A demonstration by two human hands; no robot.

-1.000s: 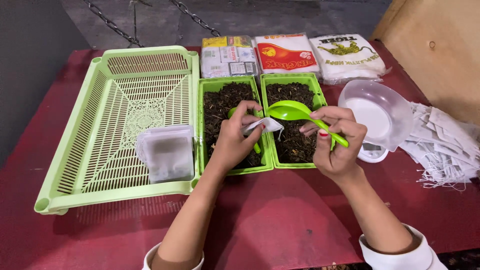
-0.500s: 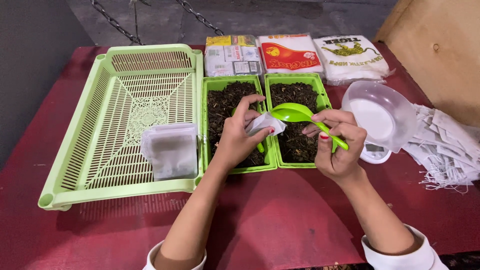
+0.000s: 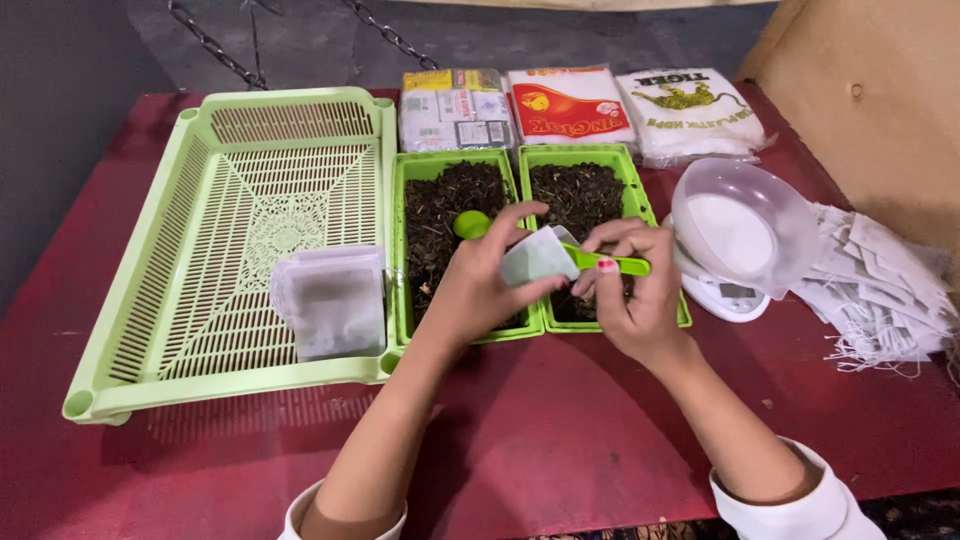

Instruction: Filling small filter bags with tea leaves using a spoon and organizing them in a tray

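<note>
My left hand (image 3: 482, 281) holds a small white bag (image 3: 535, 256) open above the two green trays of dark loose leaves (image 3: 460, 205). My right hand (image 3: 630, 290) grips the handle of a green scoop (image 3: 476, 224). The scoop's bowl lies on the leaves in the left tray, and its handle runs right behind the bag. Both hands hover over the seam between the left tray and the right tray (image 3: 581, 195).
A large green slotted basket (image 3: 205, 200) at left holds a stack of filled white bags (image 3: 330, 300). Three flat packets (image 3: 570, 105) lie behind the trays. A clear bowl on a white scale (image 3: 742, 235) and a heap of stringed bags (image 3: 880, 290) sit at right.
The scoop has swung from above the right tray leftward and down into the left tray's leaves. The bag has shifted slightly right in my left hand.
</note>
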